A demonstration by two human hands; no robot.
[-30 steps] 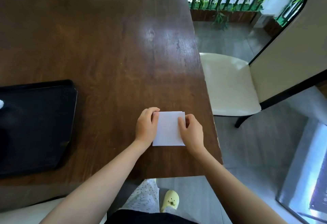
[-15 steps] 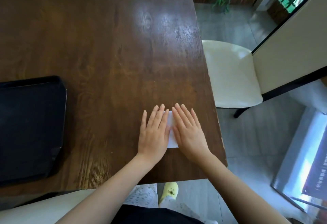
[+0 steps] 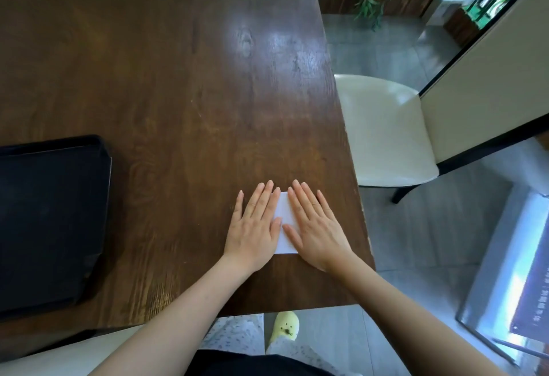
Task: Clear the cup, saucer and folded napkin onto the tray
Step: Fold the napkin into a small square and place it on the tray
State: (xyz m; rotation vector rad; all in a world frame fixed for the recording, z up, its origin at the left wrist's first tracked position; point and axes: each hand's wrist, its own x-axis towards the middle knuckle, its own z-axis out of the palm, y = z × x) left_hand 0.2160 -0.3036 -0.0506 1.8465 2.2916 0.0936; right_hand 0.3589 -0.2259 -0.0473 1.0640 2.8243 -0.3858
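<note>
On the wooden table [image 3: 166, 84], left hand [image 3: 256, 228] and right hand [image 3: 315, 227] lie spread flat, pressing the white napkin [image 3: 284, 221]. Step: crease-flattening. Next: pinch, carry to the black tray [image 3: 53, 221].
</note>
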